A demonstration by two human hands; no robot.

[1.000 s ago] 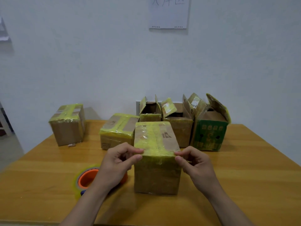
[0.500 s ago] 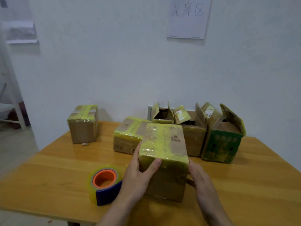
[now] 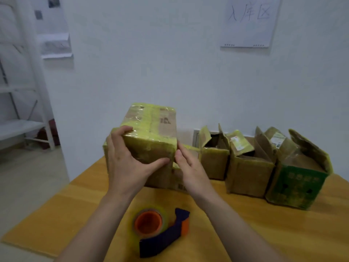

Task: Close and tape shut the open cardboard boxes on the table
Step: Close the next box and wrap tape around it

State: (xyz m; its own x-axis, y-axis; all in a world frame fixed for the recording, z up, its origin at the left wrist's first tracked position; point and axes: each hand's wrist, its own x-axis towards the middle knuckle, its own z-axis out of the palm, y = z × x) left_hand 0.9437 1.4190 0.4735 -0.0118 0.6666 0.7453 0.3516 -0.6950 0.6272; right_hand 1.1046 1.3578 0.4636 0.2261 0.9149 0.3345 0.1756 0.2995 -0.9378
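A taped-shut cardboard box [image 3: 151, 133] with yellow tape over its top is lifted above the table. My left hand [image 3: 126, 161] grips its near left corner, thumb across the front face. My right hand [image 3: 190, 169] holds its right side, fingers hidden behind the box. Under it another taped box [image 3: 177, 180] sits on the table, mostly hidden. Three boxes stand open at the right: a small brown one [image 3: 213, 159], a larger brown one [image 3: 249, 173] and a green one [image 3: 298, 186]. A tape dispenser [image 3: 158, 229] with an orange core lies near me.
The wooden table [image 3: 56, 214] ends at its left edge close to the lifted box. A white wall stands behind, with a paper sheet [image 3: 247, 21] pinned on it. White shelving [image 3: 20, 110] stands on the floor at the far left.
Both hands have lifted the taped box off the table and carried it up and left. My view has swung left, so the open boxes now lie to the right.
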